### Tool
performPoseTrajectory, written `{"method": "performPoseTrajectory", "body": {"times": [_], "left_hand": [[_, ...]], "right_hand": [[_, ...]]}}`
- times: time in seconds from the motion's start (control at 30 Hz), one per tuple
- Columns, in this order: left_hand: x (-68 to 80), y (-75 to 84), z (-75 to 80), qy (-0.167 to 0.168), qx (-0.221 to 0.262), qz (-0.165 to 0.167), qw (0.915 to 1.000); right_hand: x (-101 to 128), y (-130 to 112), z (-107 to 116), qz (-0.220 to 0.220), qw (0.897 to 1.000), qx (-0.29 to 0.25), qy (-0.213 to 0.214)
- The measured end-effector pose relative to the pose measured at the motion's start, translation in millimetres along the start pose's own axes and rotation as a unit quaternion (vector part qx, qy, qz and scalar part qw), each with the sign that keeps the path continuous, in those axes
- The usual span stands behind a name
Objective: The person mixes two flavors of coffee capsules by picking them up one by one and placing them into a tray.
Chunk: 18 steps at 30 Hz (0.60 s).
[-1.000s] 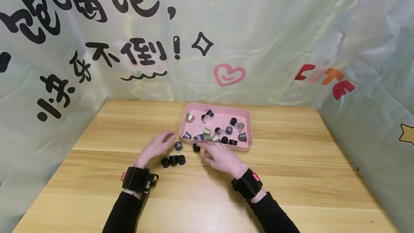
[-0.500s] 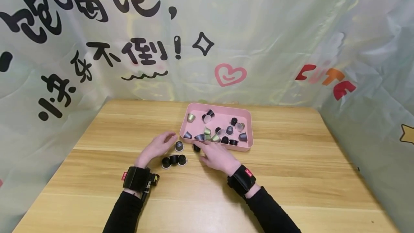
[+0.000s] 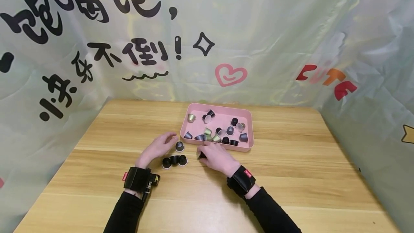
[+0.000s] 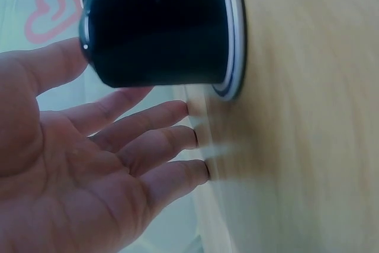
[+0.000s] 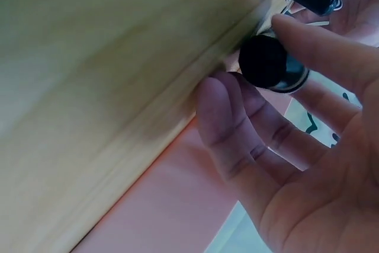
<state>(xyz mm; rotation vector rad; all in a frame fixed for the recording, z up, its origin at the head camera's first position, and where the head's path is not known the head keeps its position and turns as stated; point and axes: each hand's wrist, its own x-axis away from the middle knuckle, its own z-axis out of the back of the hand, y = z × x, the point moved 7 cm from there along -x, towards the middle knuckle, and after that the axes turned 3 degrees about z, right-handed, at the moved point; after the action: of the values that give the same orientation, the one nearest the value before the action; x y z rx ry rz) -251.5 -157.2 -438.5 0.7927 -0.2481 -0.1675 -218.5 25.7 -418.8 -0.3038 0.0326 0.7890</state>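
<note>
Small coffee capsules are spread between the hands and a pink tray [image 3: 240,148]. The right hand [image 3: 220,157], just in front of the tray, pinches a black coffee capsule [image 5: 263,61] between thumb and fingers; in the head view the fingers partly cover it. To the left, the left hand [image 3: 159,147] rests on the table, fingers loosely extended and holding nothing. Close by its fingertips stands a grey capsule [image 3: 179,147]. Nearer the person, three black capsules [image 3: 174,160] sit side by side. A black capsule [image 4: 160,28] looms large before the left palm in the left wrist view.
Inside the tray lie several more capsules, among them a pale gold capsule [image 3: 191,118] and a blue-grey capsule [image 3: 243,137]. The wooden table [image 3: 291,175] ends at a printed cloth backdrop [image 3: 275,46] behind and at the sides.
The right hand has drawn the black capsule slightly toward the person and right, away from its spot by the tray's front edge, and now pinches it. The left hand has stayed put.
</note>
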Motion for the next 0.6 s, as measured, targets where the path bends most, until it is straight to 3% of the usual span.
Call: {"method": "performPoseTrajectory", "body": {"times": [0.33,0.6], "left_hand": [[0.1,-2.4,-0.7,0.001,0.0,0.005,1.0],[-0.1,0.2,-1.0,0.006,-0.002,-0.006,1.0]], "right_hand": [[11.9,-0.4,1.0,0.017,1.0,-0.018,-0.016],[21.8,3.2,24.9,0.041,0.997,-0.063,0.018]]}}
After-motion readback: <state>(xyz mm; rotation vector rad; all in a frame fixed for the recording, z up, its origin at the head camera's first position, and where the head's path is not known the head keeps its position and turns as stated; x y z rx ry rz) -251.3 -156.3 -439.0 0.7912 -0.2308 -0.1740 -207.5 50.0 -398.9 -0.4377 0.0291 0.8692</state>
